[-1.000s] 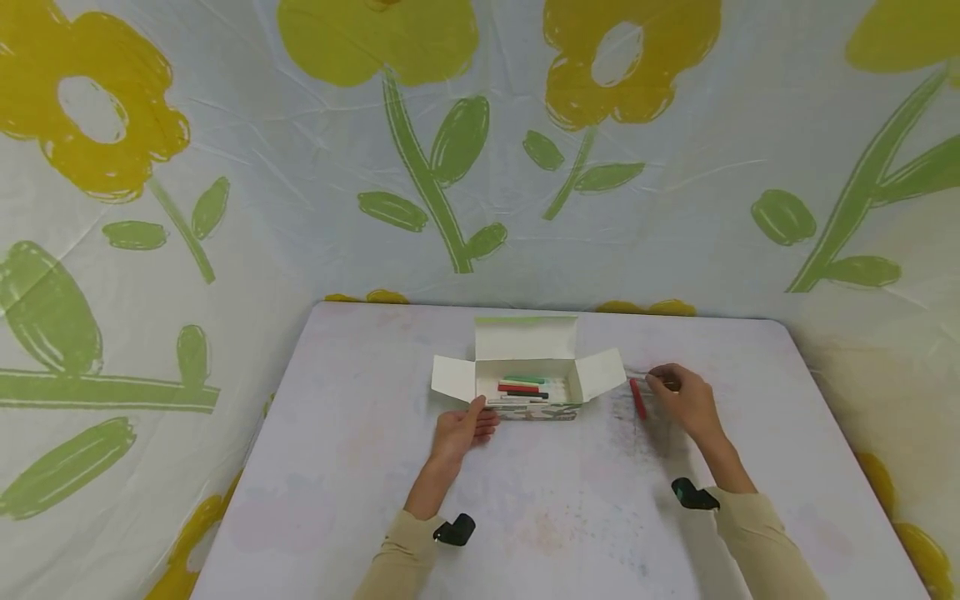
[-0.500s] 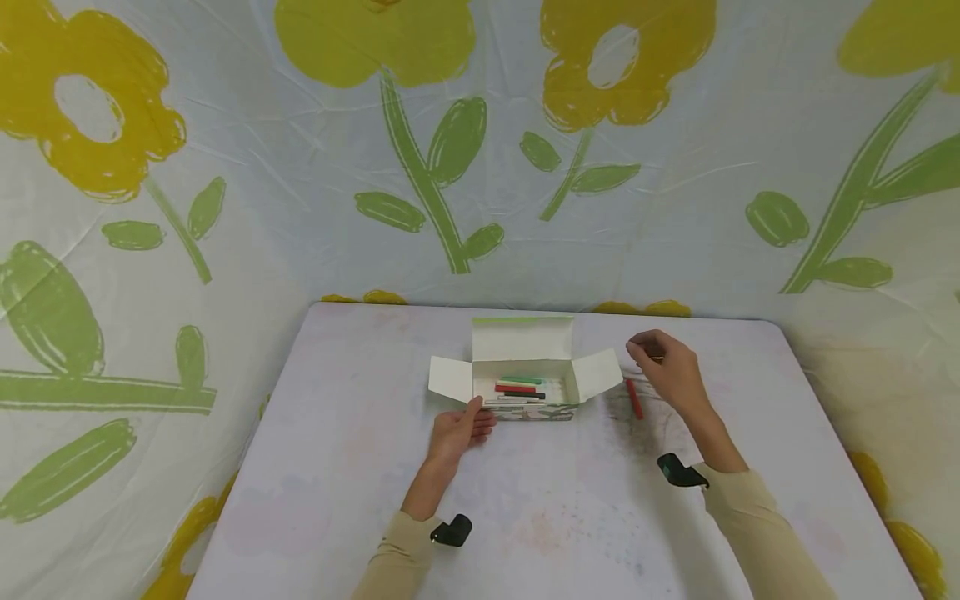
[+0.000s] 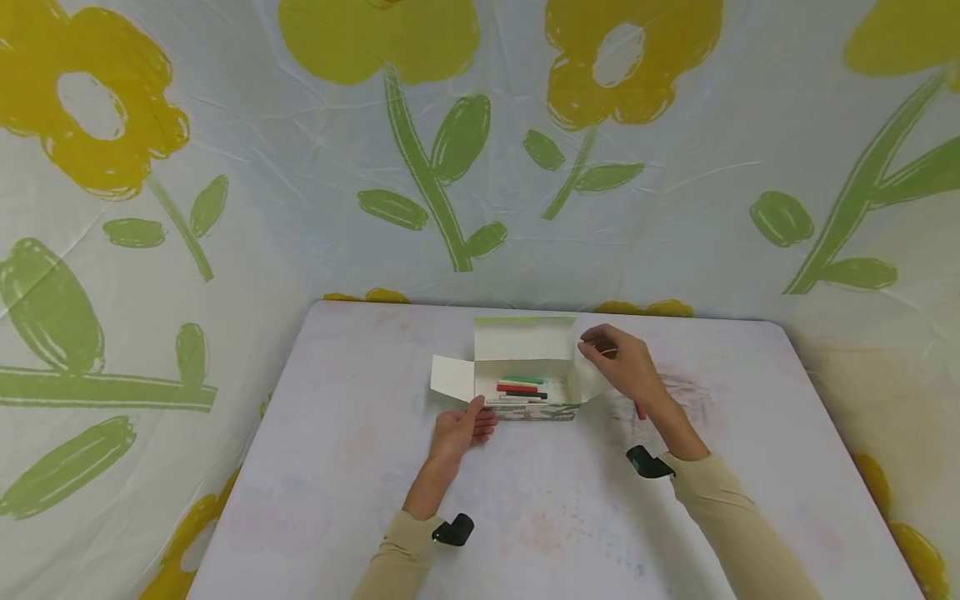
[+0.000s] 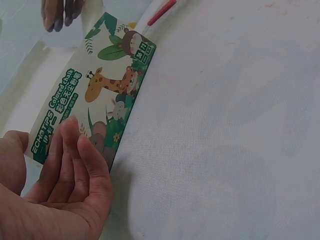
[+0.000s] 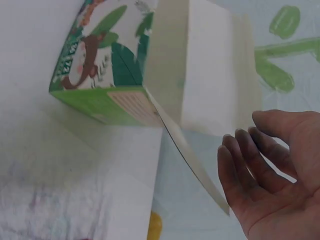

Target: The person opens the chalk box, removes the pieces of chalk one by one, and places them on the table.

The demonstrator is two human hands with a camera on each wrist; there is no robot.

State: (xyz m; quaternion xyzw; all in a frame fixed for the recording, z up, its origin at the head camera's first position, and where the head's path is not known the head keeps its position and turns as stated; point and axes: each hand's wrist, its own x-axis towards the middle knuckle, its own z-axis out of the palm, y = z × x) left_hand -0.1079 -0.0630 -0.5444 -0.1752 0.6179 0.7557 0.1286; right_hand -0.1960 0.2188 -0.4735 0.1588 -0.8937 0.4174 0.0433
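An open colored chalk box [image 4: 107,92], printed with jungle animals, stands near the middle of the table. Several chalk sticks lie inside, among them a green one [image 3: 534,381], a red one [image 3: 516,388] and a black one [image 3: 528,395]. My left hand [image 3: 455,433] holds the box's front left corner, thumb over the rim and fingers against the front. My right hand [image 3: 624,362] is raised at the right side flap, thumb and fingers curled together. A thin pale stick of chalk [image 3: 610,351] shows between them, mostly hidden by the fingers.
A loose red chalk stick [image 3: 641,412] lies on the table right of the box, partly hidden by my right forearm. The back flap [image 3: 525,339] and left flap [image 3: 452,380] spread outward. Dark chalk smudges mark the white tabletop [image 3: 360,500]. A flower-printed cloth [image 3: 322,183] hangs behind.
My right hand has risen from beside the loose red chalk and moved left to the box's right flap, now overlapping it. The left hand and the box have stayed in place.
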